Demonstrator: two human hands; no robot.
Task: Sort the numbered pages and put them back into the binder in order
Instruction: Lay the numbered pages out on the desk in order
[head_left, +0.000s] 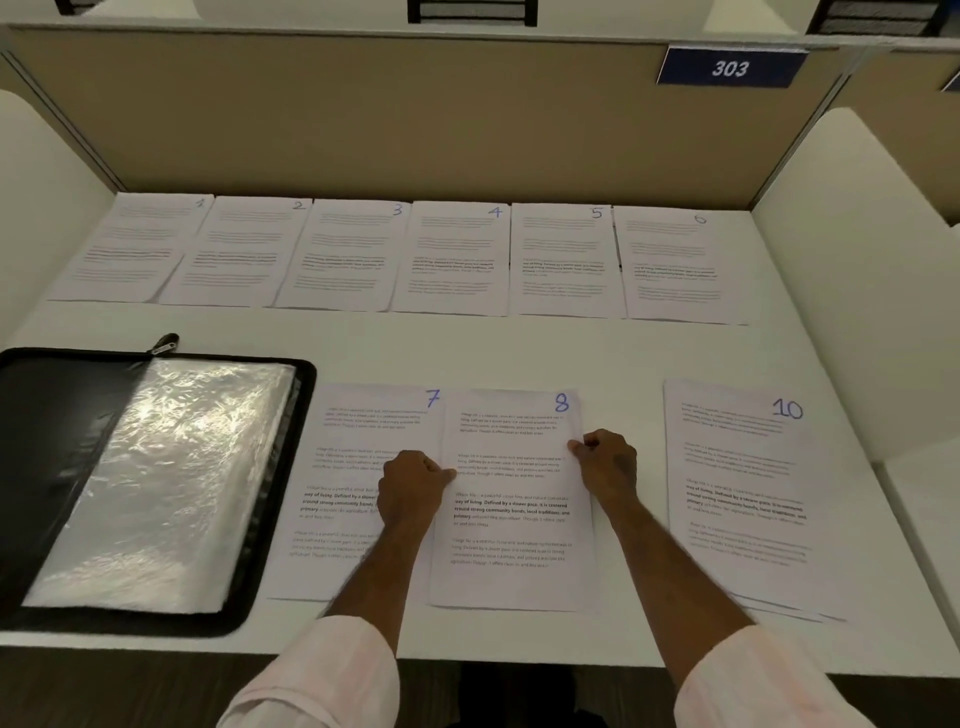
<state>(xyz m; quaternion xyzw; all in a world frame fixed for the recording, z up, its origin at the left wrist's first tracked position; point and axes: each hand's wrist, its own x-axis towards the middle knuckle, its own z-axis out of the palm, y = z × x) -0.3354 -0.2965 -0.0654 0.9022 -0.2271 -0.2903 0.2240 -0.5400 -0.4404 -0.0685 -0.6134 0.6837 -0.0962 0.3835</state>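
Observation:
Pages 1 to 6 lie in a row along the back of the white desk, from page 1 (132, 249) at the left to page 6 (680, 265) at the right. Nearer me lie page 7 (343, 499), page 8 (511, 519) and, further right, page 10 (743, 499) on top of another sheet. My left hand (410, 488) pinches page 8's left edge, over page 7. My right hand (605, 465) pinches its right edge. The open black binder (47, 467) with shiny plastic sleeves (171, 483) lies at the left.
A beige partition (415, 119) with a blue "303" sign (730, 67) closes the back of the desk. White side panels (852, 260) stand left and right. The desk's front edge (519, 660) runs just under my forearms.

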